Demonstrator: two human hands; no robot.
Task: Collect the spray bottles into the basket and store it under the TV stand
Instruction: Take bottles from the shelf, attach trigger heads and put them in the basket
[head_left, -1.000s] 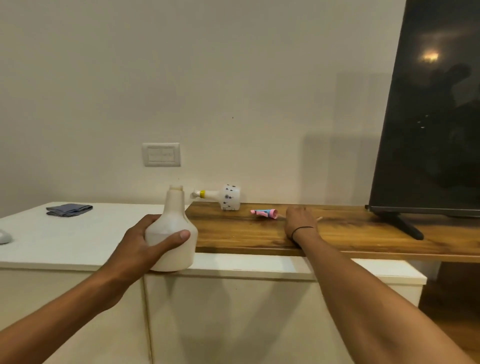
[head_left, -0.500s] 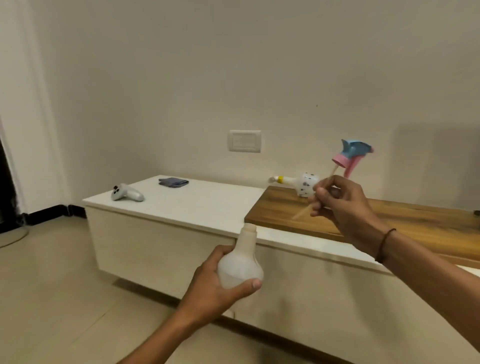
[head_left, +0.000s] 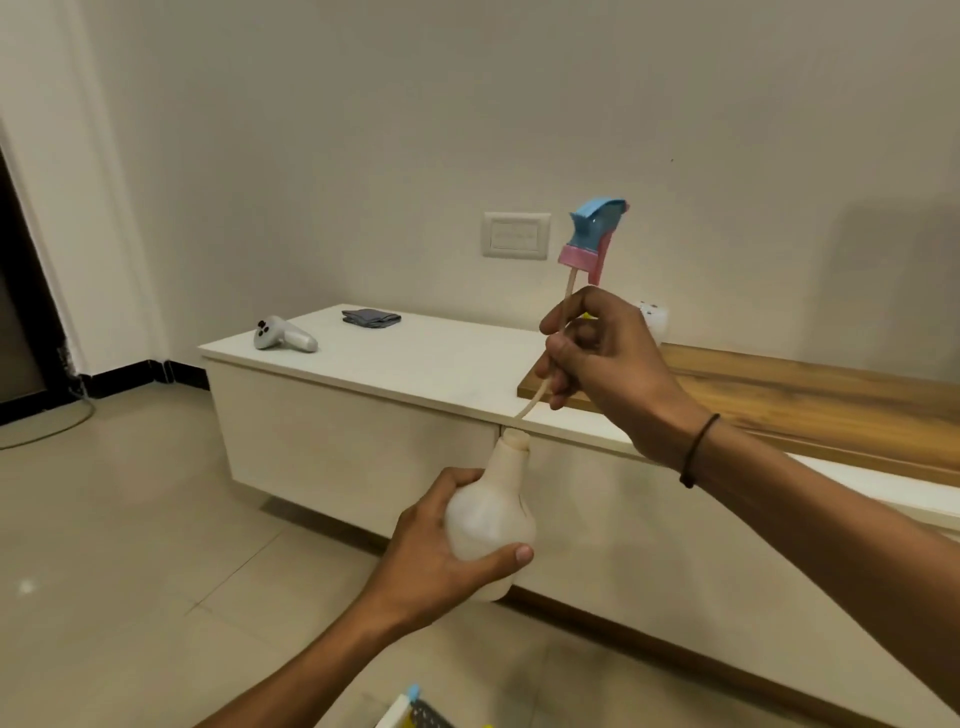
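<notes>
My left hand (head_left: 441, 551) grips a white, capless spray bottle (head_left: 491, 514) upright in front of the TV stand (head_left: 363, 410). My right hand (head_left: 597, 358) pinches the thin dip tube of a blue and pink spray head (head_left: 592, 239), held above the bottle. The tube's lower end hangs just above the bottle's open neck. A second white bottle (head_left: 654, 319) with dots lies on the wooden top, mostly hidden behind my right hand. At the bottom edge, a corner of a grey perforated basket (head_left: 423, 714) shows.
A white game controller (head_left: 283, 338) and a folded grey cloth (head_left: 371, 317) lie on the white cabinet top. The wooden shelf (head_left: 805, 384) runs to the right. A wall socket plate (head_left: 517, 235) sits behind. Tiled floor spreads to the left, with a dark doorway at far left.
My right hand picked the spray head off the wooden top and raised it. My left hand lifted the bottle off the cabinet and brought its neck under the tube. The view swung left.
</notes>
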